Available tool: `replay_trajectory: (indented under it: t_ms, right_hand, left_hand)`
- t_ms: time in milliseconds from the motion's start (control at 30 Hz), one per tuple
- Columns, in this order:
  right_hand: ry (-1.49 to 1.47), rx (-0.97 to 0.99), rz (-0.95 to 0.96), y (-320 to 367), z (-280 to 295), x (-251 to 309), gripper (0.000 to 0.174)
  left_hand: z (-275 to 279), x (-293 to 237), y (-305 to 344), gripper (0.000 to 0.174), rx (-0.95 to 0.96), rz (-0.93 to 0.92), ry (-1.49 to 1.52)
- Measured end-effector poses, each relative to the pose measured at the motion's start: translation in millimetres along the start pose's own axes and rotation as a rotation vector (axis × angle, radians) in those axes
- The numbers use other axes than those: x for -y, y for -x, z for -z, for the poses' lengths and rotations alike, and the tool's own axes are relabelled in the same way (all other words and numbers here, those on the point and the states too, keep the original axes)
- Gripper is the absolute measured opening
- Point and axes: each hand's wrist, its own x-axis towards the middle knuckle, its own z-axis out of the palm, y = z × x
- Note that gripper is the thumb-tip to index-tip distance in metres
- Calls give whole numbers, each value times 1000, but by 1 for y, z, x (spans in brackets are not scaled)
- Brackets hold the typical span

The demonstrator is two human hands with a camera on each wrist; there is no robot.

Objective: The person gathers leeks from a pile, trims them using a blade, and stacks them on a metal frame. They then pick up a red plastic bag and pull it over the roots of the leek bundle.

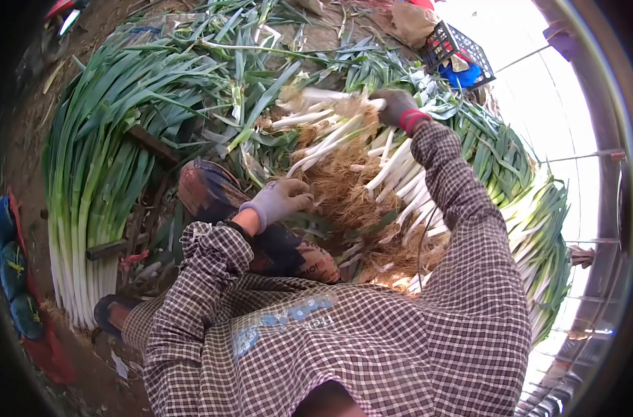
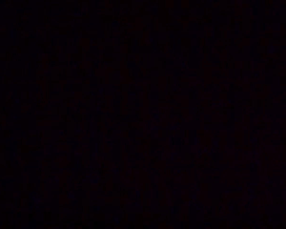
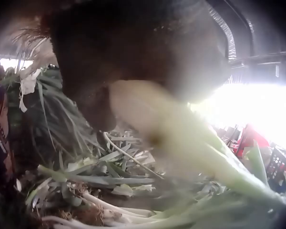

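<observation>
My right hand (image 1: 398,110), in a dark glove with a red cuff, grips a leek over the pile; its pale shank and the roots beside it are blurred in the head view. In the right wrist view the leek (image 3: 195,148) slants down to the right from the dark glove. Low over my knee, my left hand (image 1: 282,201) wears a pale glove, its fingers loosely bent and nothing visible in them. Just beyond its fingertips lies a heap of leeks with brown roots (image 1: 348,184). The left wrist view is black.
Long green leeks (image 1: 87,187) lie bundled at the left by a wooden bar (image 1: 115,249). More leeks (image 1: 497,160) line the right side. A black crate (image 1: 462,52) stands at the back right. Loose leaves cover the ground ahead. Tied dark green bundles (image 1: 14,271) sit far left.
</observation>
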Motion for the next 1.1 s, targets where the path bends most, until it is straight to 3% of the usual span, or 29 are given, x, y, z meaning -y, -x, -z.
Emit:
replay_trajectory:
  t_ms: [67, 167, 200, 300, 333, 367, 433, 533, 667, 767, 800, 900, 933, 967, 1033, 1100]
  right_hand:
    - [26, 181, 28, -13, -3, 14, 51]
    - [68, 88, 26, -26, -10, 45, 56]
    - [63, 41, 113, -27, -13, 52, 55]
    - [-78, -17, 275, -22, -2, 75, 39]
    - [-107, -94, 321, -21, 0, 81, 35]
    - [-127, -121, 356, -21, 5, 89, 36]
    - [-164, -175, 417, -16, 23, 107, 36]
    - [-203, -199, 420, -17, 34, 122, 35]
    - [-97, -291, 512, -7, 49, 142, 30]
    - [-81, -322, 536, -4, 46, 151, 26]
    - [-82, -322, 514, -5, 45, 153, 26]
    - [-58, -351, 490, -12, 49, 165, 28]
    - [-58, -341, 455, -15, 52, 173, 29]
    - [-60, -328, 416, -22, 55, 177, 30]
    - [-51, -261, 157, -44, 75, 170, 47]
    - [-38, -264, 5, -61, 110, 148, 56]
  left_hand:
    - [7, 0, -1, 43, 9, 33, 16]
    - [10, 8, 3, 50, -103, 99, 340]
    - [12, 23, -4, 61, -140, 62, 379]
    - [43, 33, -20, 65, -253, 140, 509]
    - [57, 11, -14, 64, -306, 60, 676]
    - [72, -1, -16, 59, -329, 125, 691]
    - [82, -32, -8, 54, -441, -32, 904]
    - [91, -61, -5, 43, -356, -106, 984]
    - [96, -87, -5, 33, -370, 44, 721]
    - [108, -34, -26, 38, -409, -234, 408]
    - [113, -13, -37, 40, -583, -268, 97]
    - [113, -79, 41, 30, -772, -205, -721]
    - [110, -89, 49, 28, -882, -99, -677]
    - [116, -99, 59, 28, -859, -4, -666]
    - [128, -118, 87, 28, -822, 177, -641]
    - [142, -109, 126, 34, -907, 155, -712]
